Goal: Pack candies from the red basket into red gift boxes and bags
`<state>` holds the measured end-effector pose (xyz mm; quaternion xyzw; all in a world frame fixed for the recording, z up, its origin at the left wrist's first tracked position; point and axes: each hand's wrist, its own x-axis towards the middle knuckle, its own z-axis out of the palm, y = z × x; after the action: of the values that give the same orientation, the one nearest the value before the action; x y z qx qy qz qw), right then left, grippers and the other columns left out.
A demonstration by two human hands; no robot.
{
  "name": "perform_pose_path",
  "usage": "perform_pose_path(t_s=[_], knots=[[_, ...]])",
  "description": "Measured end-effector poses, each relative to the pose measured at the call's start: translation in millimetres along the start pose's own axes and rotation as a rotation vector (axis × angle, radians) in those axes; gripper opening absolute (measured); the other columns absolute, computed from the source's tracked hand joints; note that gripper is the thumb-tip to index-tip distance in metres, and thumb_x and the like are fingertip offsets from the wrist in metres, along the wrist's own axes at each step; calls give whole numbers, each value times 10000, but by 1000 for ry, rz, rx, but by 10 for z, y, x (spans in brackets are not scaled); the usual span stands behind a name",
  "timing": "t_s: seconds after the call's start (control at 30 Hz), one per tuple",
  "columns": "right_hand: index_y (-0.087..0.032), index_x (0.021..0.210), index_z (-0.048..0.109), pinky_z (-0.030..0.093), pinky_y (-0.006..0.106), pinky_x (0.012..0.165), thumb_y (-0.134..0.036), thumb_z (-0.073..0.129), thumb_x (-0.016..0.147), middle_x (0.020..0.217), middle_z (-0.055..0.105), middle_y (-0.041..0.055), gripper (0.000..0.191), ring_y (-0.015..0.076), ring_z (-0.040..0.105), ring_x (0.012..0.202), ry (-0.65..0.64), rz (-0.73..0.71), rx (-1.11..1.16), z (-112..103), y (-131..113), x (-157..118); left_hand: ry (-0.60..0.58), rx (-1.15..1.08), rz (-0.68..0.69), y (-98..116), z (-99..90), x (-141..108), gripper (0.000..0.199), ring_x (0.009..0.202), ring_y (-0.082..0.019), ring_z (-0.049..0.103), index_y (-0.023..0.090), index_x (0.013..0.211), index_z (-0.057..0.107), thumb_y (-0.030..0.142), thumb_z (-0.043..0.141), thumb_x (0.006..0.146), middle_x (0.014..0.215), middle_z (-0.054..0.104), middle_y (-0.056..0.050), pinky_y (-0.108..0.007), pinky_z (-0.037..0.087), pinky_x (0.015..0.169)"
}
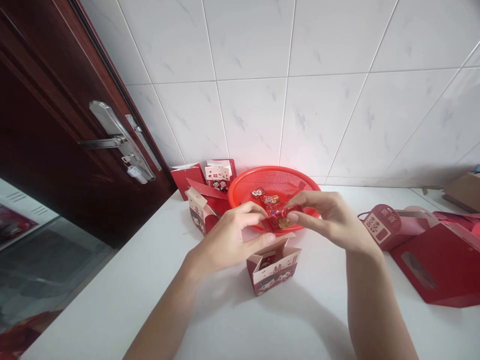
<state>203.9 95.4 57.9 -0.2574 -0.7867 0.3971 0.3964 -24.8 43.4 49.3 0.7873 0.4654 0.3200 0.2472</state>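
Between both hands, above an open gift box, is a red-wrapped candy packet (276, 221) with a gold patch. My right hand (326, 220) pinches its right end between thumb and fingers. My left hand (238, 235) has its fingers closed at the packet's left side, with the thumb stretched below. The red and white gift box (275, 274) stands upright on the table with its top open, and something red shows inside it. Just behind, a red plastic basket (277, 175) holds several wrapped candies (270, 200), partly hidden by my hands.
Several more red and white boxes (198, 212) stand left of the basket. Red handled boxes (438, 265) lie at the right of the white table (225, 320). A cardboard box (463, 192) sits at the far right. Behind are a tiled wall and, leftward, a dark door (56, 125).
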Motion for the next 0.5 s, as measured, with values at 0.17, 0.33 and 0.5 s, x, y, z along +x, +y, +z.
perform_pose_path(t_s=[0.17,0.33,0.5], knots=[[-204,913,749,533,284,728,-224,686,903,843,749,13,67,159,659,778,-237,-9,-188,-127,-39,-96,-324,186,-67,23,-144,-96,309,1096,-277,653,241,791,791,403,589,958,1234,657,-65,-402,519,944],[-193,922,746,533,288,739,-197,671,903,871,753,20,77,160,664,798,-270,-8,-262,-33,-56,-87,-412,162,11,56,-183,-129,352,1065,-267,659,234,744,780,405,564,964,1113,693,-66,-360,510,929],[-189,899,730,504,284,710,-157,653,909,818,720,7,84,150,636,759,-251,21,-330,16,-91,-85,-431,184,-69,56,-152,-117,282,1079,-242,674,263,1105,751,325,497,999,1217,701,-49,-337,503,911]])
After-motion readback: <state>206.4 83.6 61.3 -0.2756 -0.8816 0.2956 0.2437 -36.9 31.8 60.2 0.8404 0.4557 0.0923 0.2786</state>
